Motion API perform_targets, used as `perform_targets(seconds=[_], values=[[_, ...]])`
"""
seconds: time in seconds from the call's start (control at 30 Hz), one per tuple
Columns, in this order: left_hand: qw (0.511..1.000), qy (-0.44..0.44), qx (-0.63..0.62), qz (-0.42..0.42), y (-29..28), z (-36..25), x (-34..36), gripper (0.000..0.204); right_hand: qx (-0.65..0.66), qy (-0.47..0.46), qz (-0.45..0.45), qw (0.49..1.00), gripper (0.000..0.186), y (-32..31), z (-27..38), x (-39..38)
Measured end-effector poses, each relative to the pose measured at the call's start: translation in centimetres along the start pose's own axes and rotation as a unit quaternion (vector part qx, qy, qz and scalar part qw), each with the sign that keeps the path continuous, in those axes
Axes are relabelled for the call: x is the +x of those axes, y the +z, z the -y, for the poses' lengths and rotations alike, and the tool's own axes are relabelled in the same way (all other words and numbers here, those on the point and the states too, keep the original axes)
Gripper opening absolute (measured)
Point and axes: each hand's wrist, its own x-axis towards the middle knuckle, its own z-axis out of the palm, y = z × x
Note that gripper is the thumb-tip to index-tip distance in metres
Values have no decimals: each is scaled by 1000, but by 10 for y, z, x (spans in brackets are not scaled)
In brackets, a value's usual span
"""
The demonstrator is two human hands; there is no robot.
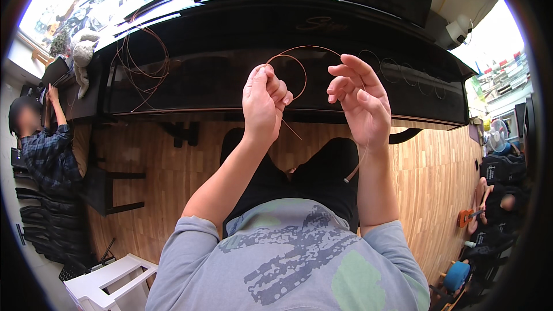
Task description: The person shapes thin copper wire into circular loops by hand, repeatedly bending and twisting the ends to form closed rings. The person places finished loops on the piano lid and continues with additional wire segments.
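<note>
A thin copper-coloured guitar string (306, 78) is bent into a loop in front of me. My left hand (265, 101) is closed, pinching the loop between thumb and fingertips, and one loose end hangs below it. From the loop the string arcs across to my right hand (363, 98), whose curled fingers are spread apart. It passes by those fingers and runs down past the wrist to a small pale end piece; whether the fingers press on it I cannot tell. Both hands are raised before a glossy black piano (219, 89).
Coiled copper-coloured strings (158, 72) lie on the piano at left, and pale coils (409, 75) at right. A grey plush toy (83, 55) sits at the left end. People are at far left and far right, one near a small orange guitar (464, 217). A white stool (124, 279) stands lower left.
</note>
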Motion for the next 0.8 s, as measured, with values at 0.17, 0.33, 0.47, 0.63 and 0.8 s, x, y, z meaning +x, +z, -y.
perform_targets(seconds=[0.17,0.33,0.47,0.63,0.8], values=[[1000,-12,25,5,-1,1,-1,17,-82,-19,19,996,48,12,10,3],[997,-47,48,29,0,5,-2,18,-309,-148,-44,938,29,14,-1,8],[995,-59,71,37,3,9,-6,18,-403,-219,-122,880,18,13,-10,21],[993,-62,89,47,1,14,-9,18,-511,-310,-174,782,17,15,-13,34],[993,-67,85,38,0,14,-7,18,-661,-396,-38,637,31,6,-21,27]])
